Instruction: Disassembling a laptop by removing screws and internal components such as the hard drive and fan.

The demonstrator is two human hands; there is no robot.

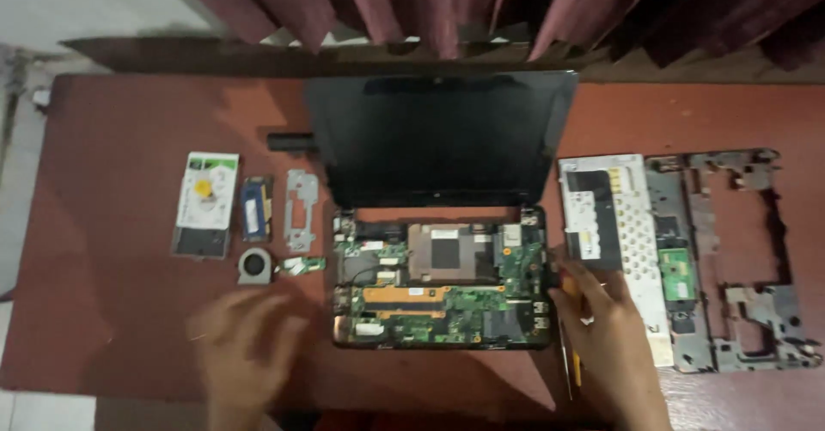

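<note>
1. Resting beside the opened laptop (443,289), the right hand (612,345) lies at the base's right edge with fingers curled over a slim screwdriver (569,358) with a yellow handle; the grip looks closed on it, though blur makes the hold hard to confirm.
2. The left hand (245,349) hovers over the worktop (120,311) left of the base, fingers spread and holding nothing, blurred as if moving.
3. The laptop sits mid-worktop, its motherboard bare and its dark screen (443,134) upright behind.
4. Risk: the screwdriver tip lies close to the exposed board; a slip could scratch traces or knock a connector.
5. Risk: the blurred left hand is near the small fan (255,265) and a little green board (302,265); a careless sweep could push them off or scatter them.
6. Risk: the hard drive (206,203), memory stick (255,209) and metal bracket (301,209) lie loose, so a bump would mix them.
7. The keyboard panel (614,225) and bare frame (739,259) at right reach the near edge and could be nudged off.
8. The worktop is reddish-brown; dark red curtains (481,6) hang behind, and pale floor shows at left.
</note>
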